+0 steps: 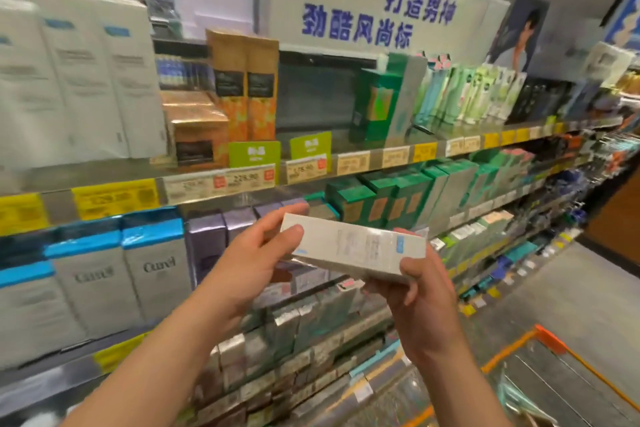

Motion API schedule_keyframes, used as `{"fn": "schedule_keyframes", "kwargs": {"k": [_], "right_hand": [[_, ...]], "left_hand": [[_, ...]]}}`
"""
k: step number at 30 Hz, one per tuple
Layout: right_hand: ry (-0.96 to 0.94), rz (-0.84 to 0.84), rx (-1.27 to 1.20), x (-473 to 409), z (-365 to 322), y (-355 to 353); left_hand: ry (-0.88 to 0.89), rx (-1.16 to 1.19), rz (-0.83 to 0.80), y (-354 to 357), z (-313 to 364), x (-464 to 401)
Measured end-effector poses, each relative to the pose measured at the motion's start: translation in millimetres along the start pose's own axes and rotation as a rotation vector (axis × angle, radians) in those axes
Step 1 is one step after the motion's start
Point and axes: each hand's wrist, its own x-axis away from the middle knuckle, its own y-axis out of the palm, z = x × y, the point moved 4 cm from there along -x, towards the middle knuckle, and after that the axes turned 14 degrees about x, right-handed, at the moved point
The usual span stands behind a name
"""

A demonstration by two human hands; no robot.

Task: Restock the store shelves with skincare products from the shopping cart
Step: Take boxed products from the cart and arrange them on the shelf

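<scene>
Head view, hold: 1 white carton (356, 246) lies nearly flat between 2 hands, in front of the shelves and apart from every shelf board.
Left hand (256, 253): fingers curled round the carton's left end, thumb on its near face, the other fingers behind it.
Right hand (415, 284): fingers curled under and round the carton's right end, thumb on the near edge.
Risk, wrong slot: the view is blurred, so the carton's print cannot be read; white cartons with blue labels (86, 69) stand up and to the left of the left fingers, and Curel cartons (152, 274) with blue tops stand left of them, lower. My judgement is that the 2 lines could be confused.
Risk, knock-over: the purple boxes (221, 236) sit just behind the left fingertips; a careless reach past them could push 1 back or tip it.
Risk, drop: the carton looks glossy and is held only at its 2 ends; letting go with 1 hand too early could let it swing down onto the lower rows.
Count, top shelf: 3 tall white cartons, 2 tall orange cartons (246, 87), and 1 bare gap (311, 97) above the fingers.
Count, signs: 2 green tags (254, 153) on the shelf edge.
Count, cart: 1 orange-rimmed shopping cart (554, 340), below and right of the right fingers; its contents are too blurred to count.
</scene>
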Motion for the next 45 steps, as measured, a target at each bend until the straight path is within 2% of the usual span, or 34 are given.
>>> {"fn": "schedule_keyframes", "kwargs": {"k": [9, 16, 23, 28, 34, 39, 42, 45], "right_hand": [[-0.100, -0.191, 0.012, -26, -28, 104], [-0.184, -0.310, 0.033, -24, -68, 188], [-0.244, -0.436, 0.074, -13, -86, 255], [-0.359, -0.514, 0.263, -15, -95, 279], [-0.405, -0.568, 0.397, -26, -121, 299], [-0.411, -0.640, 0.559, -24, -124, 311], [-0.403, -0.620, 0.505, -25, -121, 315], [-0.435, -0.535, 0.476, -27, -122, 320]], "left_hand": [[0.077, 0.229, 0.220, -75, 46, 34], [0.203, 0.293, 0.259, -122, 78, 67], [0.284, 0.257, 0.262, -146, 95, 89], [0.286, 0.239, 0.263, -152, 101, 94], [0.335, 0.081, 0.333, -154, 127, 92], [0.397, 0.070, 0.386, -152, 141, 93], [0.417, 0.030, 0.379, -157, 147, 93], [0.488, -0.077, 0.473, -168, 157, 96]]}}
